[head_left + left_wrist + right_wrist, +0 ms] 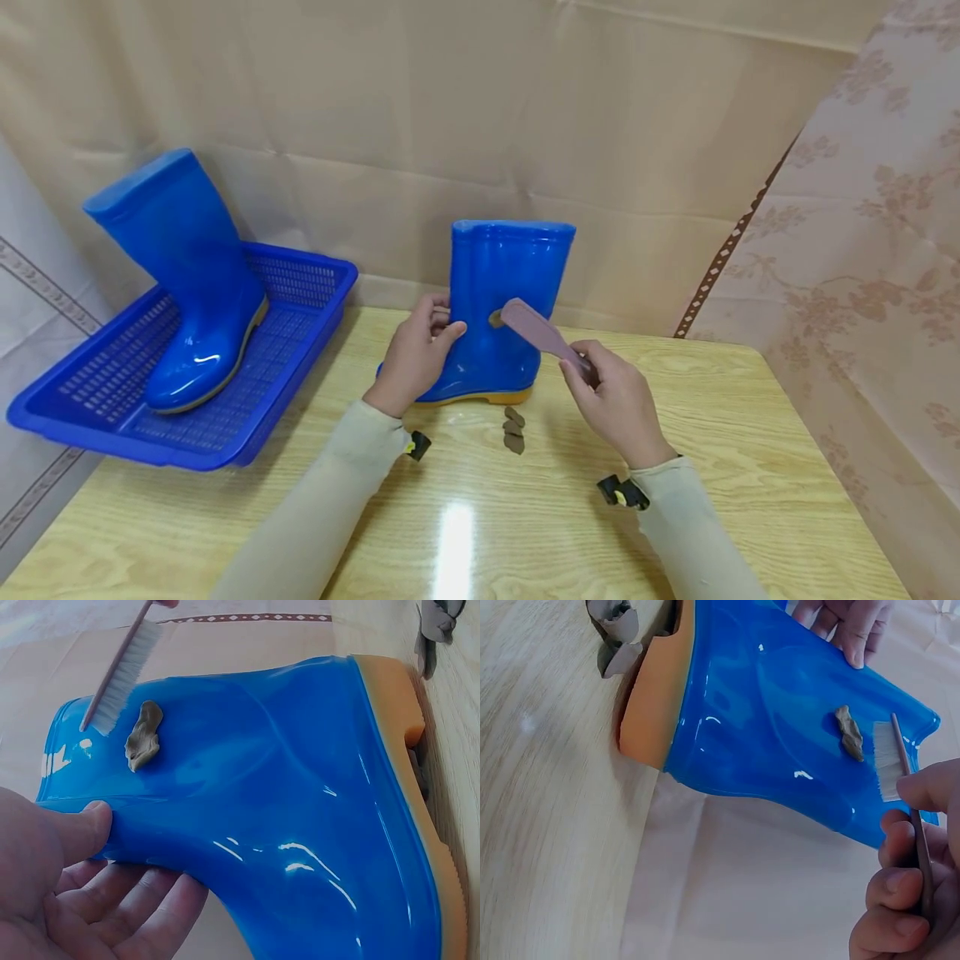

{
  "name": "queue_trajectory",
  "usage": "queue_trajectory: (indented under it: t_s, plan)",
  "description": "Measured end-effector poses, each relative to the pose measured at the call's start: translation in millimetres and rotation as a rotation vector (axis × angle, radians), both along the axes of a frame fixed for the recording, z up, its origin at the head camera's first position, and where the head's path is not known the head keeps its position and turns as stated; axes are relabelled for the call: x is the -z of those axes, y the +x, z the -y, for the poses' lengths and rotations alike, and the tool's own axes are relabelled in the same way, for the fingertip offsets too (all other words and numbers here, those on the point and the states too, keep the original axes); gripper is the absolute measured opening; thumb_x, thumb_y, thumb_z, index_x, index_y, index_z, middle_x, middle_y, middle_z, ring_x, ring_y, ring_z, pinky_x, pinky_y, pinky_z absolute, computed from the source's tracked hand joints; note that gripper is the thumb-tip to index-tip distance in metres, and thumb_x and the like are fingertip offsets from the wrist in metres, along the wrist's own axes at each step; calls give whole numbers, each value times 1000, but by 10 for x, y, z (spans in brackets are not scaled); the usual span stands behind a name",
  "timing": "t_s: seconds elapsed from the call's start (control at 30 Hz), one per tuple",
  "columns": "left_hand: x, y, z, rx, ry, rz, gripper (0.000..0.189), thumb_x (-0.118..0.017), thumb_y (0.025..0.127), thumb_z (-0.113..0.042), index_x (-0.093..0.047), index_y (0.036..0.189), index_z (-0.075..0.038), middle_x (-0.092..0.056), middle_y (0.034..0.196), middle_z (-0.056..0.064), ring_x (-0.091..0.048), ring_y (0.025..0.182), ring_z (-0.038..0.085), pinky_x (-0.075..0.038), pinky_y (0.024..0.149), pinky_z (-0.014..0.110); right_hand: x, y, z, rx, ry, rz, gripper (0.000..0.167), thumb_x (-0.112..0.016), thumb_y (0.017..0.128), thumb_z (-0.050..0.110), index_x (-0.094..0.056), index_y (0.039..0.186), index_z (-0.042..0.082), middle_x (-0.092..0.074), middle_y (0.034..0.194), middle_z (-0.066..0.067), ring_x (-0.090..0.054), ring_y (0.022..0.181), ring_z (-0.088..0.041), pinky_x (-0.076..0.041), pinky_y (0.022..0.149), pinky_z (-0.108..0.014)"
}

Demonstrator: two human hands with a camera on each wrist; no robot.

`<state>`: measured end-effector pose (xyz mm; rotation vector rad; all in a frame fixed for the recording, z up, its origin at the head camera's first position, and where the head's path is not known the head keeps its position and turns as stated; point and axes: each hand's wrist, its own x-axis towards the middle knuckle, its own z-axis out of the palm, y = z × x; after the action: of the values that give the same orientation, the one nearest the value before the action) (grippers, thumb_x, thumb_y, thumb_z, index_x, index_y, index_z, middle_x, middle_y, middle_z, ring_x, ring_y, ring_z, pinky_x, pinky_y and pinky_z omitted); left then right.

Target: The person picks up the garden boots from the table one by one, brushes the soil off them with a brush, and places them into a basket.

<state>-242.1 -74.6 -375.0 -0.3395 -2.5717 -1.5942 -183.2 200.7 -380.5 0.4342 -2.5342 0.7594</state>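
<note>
A blue rain boot [510, 262] with an orange-yellow sole stands upright on the table, toe to the left. My left hand [414, 354] steadies it at the front of the shaft, thumb on the near side and fingers around the front edge. A brown clay-like lump [144, 735] sticks to the shaft's near side. My right hand [618, 404] grips the handle of a brush [536, 327] with a pinkish-brown back. Its white bristles [887, 761] face the boot right beside the lump, toward the boot's top.
Several brown pieces [513, 442] lie on the wooden table [675, 533] in front of the heel. To the left, a blue plastic basket [300, 367] holds a second blue boot [198, 250], leaning. Beige cloth [375, 108] hangs behind the table.
</note>
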Motion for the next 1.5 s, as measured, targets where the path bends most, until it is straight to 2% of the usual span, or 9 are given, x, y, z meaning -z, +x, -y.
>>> queue_trajectory:
  t_s: [0.13, 0.33, 0.47, 0.6, 0.73, 0.9, 1.27, 1.5]
  plan:
    - [-12, -1, 4, -7, -11, 5, 40, -58, 107, -29, -48, 142, -12, -68, 129, 9, -65, 117, 27, -53, 101, 49, -35, -17, 19, -21, -10, -57, 24, -69, 100, 16, -68, 123, 7, -56, 75, 2, -45, 56, -11, -35, 47, -26]
    - [5, 1, -9, -23, -61, -32, 36, -59, 107, -30, -52, 136, -11, -67, 130, 10, -65, 119, 27, -53, 102, 49, -219, 29, 117, -91, -55, -165, 41, -71, 99, 9, -63, 139, 12, -60, 84, -1, -46, 61, -11, -38, 50, -26]
    - [12, 18, -15, -18, -77, -34, 36, -60, 106, -29, -52, 137, -12, -68, 130, 10, -65, 120, 27, -53, 103, 50, -297, 115, 184, -119, -5, -192, 47, -72, 97, 6, -62, 143, 11, -64, 90, -3, -46, 65, -11, -38, 52, -24]
    - [-3, 31, -20, -15, -91, -20, 38, -59, 106, -30, -51, 139, -12, -67, 131, 9, -64, 121, 28, -52, 103, 50, -289, 131, 183, -119, 55, -201, 48, -72, 96, 4, -64, 142, 11, -62, 86, -3, -43, 64, -9, -36, 52, -23]
    - [-11, 32, -39, -31, -91, -16, 45, -58, 107, -30, -46, 146, -13, -67, 131, 9, -65, 120, 27, -53, 102, 49, -239, 93, 158, -125, 65, -188, 49, -71, 97, 4, -63, 144, 14, -63, 88, -3, -44, 64, -10, -36, 52, -24]
    - [-14, 45, -48, -33, -104, -47, 56, -58, 108, -27, -35, 157, -15, -68, 127, 9, -67, 115, 27, -54, 101, 49, -168, 64, 157, -123, 86, -134, 52, -65, 99, 2, -58, 148, 16, -64, 93, -5, -44, 64, -11, -37, 52, -25]
    - [-2, 54, -51, -21, -116, -41, 54, -56, 108, -28, -36, 157, -15, -67, 130, 10, -66, 118, 27, -53, 102, 49, -104, 34, 150, -99, 131, -114, 49, -65, 100, 2, -60, 146, 16, -62, 89, -4, -41, 60, -10, -35, 50, -24]
    - [21, 38, -51, -48, -125, -40, 55, -56, 108, -29, -36, 157, -15, -68, 130, 10, -66, 118, 27, -54, 101, 50, -129, 25, 119, -58, 143, -33, 47, -64, 100, 5, -61, 145, 18, -60, 86, -2, -41, 60, -11, -34, 51, -26]
